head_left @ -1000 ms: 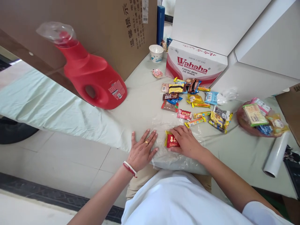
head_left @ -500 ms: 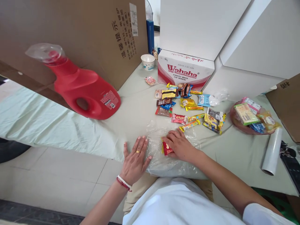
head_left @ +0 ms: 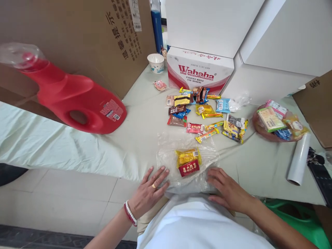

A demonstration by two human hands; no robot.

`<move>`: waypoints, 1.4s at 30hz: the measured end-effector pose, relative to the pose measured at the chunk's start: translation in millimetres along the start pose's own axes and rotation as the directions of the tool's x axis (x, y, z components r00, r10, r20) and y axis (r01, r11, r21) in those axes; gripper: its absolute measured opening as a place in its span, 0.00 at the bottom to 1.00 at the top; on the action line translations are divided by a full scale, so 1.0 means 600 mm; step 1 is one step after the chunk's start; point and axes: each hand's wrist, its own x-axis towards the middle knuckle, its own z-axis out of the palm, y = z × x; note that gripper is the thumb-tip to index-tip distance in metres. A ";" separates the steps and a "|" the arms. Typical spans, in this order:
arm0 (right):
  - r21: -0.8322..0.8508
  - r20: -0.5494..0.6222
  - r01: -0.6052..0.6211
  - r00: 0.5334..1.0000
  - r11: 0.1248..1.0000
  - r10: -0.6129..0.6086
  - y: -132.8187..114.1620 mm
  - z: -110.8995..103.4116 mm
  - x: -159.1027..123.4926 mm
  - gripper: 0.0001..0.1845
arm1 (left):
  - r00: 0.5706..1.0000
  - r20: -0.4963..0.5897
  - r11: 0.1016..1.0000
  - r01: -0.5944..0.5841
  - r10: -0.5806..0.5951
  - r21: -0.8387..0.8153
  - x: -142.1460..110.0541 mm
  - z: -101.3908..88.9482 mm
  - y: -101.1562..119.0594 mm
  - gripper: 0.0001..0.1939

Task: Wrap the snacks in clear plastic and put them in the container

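While both hands lie at the near edge of the bench [head_left: 140,145] covered in pale green cloth, neither grips anything. The left hand [head_left: 148,192], ringed and with a white-beaded bracelet, rests with spread fingers at the near left corner of a flat, clear plastic bag [head_left: 167,157]. The right hand [head_left: 230,191], loosely bent, thumb apart from fingers, lies at the bag's near right side. Between and beyond them, on the bag, lie a yellow-wrapped packet [head_left: 185,158] and, against its near side, a small red rectangular packet [head_left: 189,168] with pale lettering. At the bag's far edge lies a slim yellow stick packet [head_left: 206,135]; beyond it, a red-and-white packet [head_left: 194,128] and a loose cluster of multicoloured wrapped snacks. To the right stand a round reddish bowl [head_left: 258,129] of packets and, nearer, a white cylindrical roll [head_left: 298,160]. Farther left is a large red plastic bottle [head_left: 77,100]; farthest, a white-and-red cardboard carton [head_left: 198,71] and a white paper cup [head_left: 156,63].
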 end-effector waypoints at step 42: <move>-0.232 -0.158 0.047 0.984 0.972 -0.085 -0.035 0.045 0.188 0.17 | 0.513 -0.166 0.539 0.812 -0.842 -0.225 0.153 0.003 -0.047 0.09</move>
